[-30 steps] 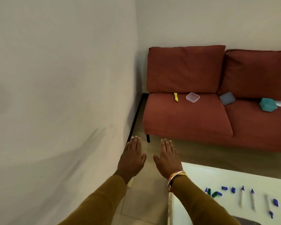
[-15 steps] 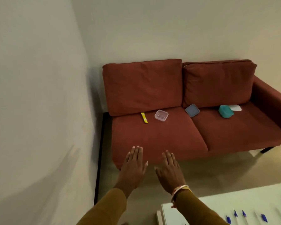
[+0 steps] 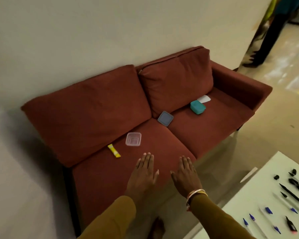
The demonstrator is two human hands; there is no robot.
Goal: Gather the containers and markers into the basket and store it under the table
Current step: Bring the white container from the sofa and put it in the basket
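Observation:
On the red sofa [image 3: 205, 128] lie a clear container [image 3: 133, 139], a grey-blue square lid [image 3: 165, 118], a teal container [image 3: 197, 107] with a white lid [image 3: 204, 98] behind it, and a yellow marker [image 3: 114, 150]. My left hand [image 3: 143, 175] and my right hand [image 3: 186, 175] hover flat, palms down, fingers straight, above the front of the left seat cushion. Both hold nothing. Blue and black markers [image 3: 290, 192] with loose caps lie on the white table [image 3: 235, 216] at lower right. No basket is in view.
A pale wall runs along the left and behind the sofa. Another person's legs [image 3: 266, 40] stand at the top right on the glossy floor. My foot [image 3: 156, 228] shows between sofa and table.
The view has swung right and tilted, bringing the whole sofa and more of the table into sight. Both hands stay flat and empty, now spread a little wider.

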